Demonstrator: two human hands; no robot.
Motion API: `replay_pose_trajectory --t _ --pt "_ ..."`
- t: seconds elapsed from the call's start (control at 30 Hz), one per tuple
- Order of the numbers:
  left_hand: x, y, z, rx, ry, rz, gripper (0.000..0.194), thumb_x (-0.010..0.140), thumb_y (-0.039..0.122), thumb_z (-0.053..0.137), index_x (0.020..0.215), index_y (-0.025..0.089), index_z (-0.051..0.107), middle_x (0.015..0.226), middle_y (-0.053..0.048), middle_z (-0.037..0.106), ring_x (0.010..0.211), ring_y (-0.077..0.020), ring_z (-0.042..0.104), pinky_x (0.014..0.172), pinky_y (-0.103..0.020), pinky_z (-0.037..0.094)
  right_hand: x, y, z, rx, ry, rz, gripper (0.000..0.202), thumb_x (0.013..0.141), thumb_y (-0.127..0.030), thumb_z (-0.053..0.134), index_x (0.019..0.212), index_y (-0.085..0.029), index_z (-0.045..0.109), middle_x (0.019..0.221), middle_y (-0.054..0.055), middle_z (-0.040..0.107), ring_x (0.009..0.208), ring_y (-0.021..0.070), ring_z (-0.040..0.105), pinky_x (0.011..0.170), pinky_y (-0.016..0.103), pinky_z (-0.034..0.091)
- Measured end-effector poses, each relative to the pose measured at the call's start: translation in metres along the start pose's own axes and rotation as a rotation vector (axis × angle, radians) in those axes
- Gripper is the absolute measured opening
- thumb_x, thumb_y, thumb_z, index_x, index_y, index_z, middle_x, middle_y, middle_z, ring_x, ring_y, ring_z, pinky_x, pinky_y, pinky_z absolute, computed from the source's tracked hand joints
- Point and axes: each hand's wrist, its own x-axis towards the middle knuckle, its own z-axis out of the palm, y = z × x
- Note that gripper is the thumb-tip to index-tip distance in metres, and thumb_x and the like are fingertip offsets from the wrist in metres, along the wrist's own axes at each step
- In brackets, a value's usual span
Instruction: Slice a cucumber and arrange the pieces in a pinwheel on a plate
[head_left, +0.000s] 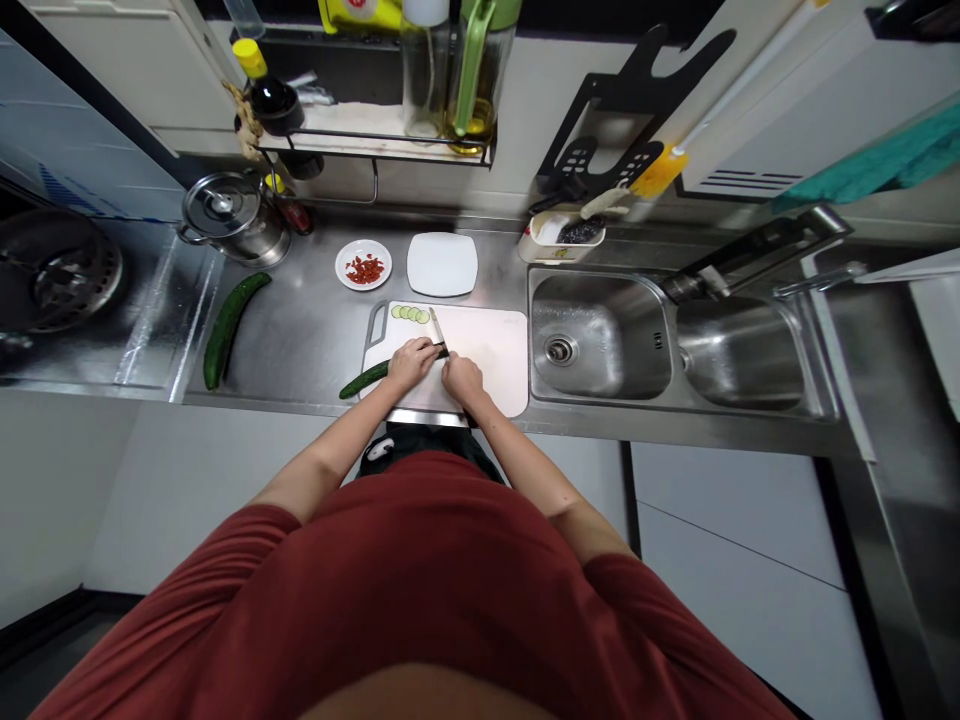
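Observation:
A white cutting board (495, 350) lies on the steel counter in front of me. My left hand (411, 364) holds down a dark green cucumber (364, 380), whose far-left end sticks out past the board's edge. In my right hand (462, 380) is the handle of a knife (436, 325); its blade points away from me and touches the cucumber's right end, beside my left fingertips. Several pale cucumber slices (410, 314) lie in an overlapping row near the board's back edge. The knife handle is hidden by my fingers.
Behind the board are a square white plate (442, 264) and a round plate (342, 266) of red pieces. A second cucumber (228, 328) and a steel pot (244, 225) are at left. A double sink (600, 390) is at right; a rack (375, 152) of bottles hangs above.

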Motion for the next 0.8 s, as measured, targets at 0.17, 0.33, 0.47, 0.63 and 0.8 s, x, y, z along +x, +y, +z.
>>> replay_pose_trajectory --t 0.17,0.33,0.47,0.63,0.8 --pt "-0.001 0.0 0.001 -0.009 0.007 0.0 0.029 0.096 0.035 0.043 0.108 0.026 0.068 0.104 -0.006 0.063 0.094 -0.0171 0.056 0.08 -0.029 0.046 0.001 0.002 0.003 0.002 0.02 -0.004 0.031 0.098 -0.022 0.032 0.12 -0.014 0.051 0.106 0.015 0.067 0.1 0.0258 0.064 0.083 0.034 0.046" --pt "-0.001 0.0 0.002 0.011 0.006 -0.009 0.03 0.097 0.037 0.042 0.105 0.026 0.069 0.104 -0.006 0.063 0.093 -0.0166 0.056 0.079 -0.029 0.045 -0.019 0.013 0.012 -0.012 -0.007 0.015 0.028 0.097 -0.023 0.033 0.116 -0.014 0.052 0.101 0.014 0.068 0.097 0.0255 0.065 0.08 0.033 0.046" --pt "-0.001 0.002 0.0 0.01 0.004 -0.006 0.03 0.097 0.037 0.041 0.104 0.026 0.069 0.103 -0.006 0.063 0.092 -0.0163 0.056 0.079 -0.029 0.045 -0.039 0.023 0.02 -0.031 -0.037 0.028 0.028 0.097 -0.025 0.034 0.116 -0.015 0.052 0.099 0.013 0.068 0.095 0.0252 0.065 0.078 0.032 0.046" --pt "0.0 0.004 -0.001 0.004 0.005 -0.007 0.03 0.097 0.036 0.042 0.103 0.025 0.069 0.102 -0.005 0.064 0.093 -0.0162 0.056 0.079 -0.029 0.045 -0.054 0.029 0.022 -0.039 -0.091 0.034 0.028 0.098 -0.024 0.033 0.116 -0.015 0.052 0.1 0.014 0.068 0.096 0.0249 0.065 0.078 0.032 0.045" --pt "0.001 0.004 -0.003 0.006 -0.005 -0.007 0.031 0.097 0.036 0.041 0.103 0.024 0.069 0.103 -0.006 0.064 0.092 -0.0164 0.056 0.08 -0.029 0.045 -0.054 0.028 0.019 -0.034 -0.115 0.035 0.028 0.098 -0.024 0.033 0.117 -0.015 0.052 0.102 0.015 0.068 0.097 0.0245 0.065 0.08 0.031 0.045"
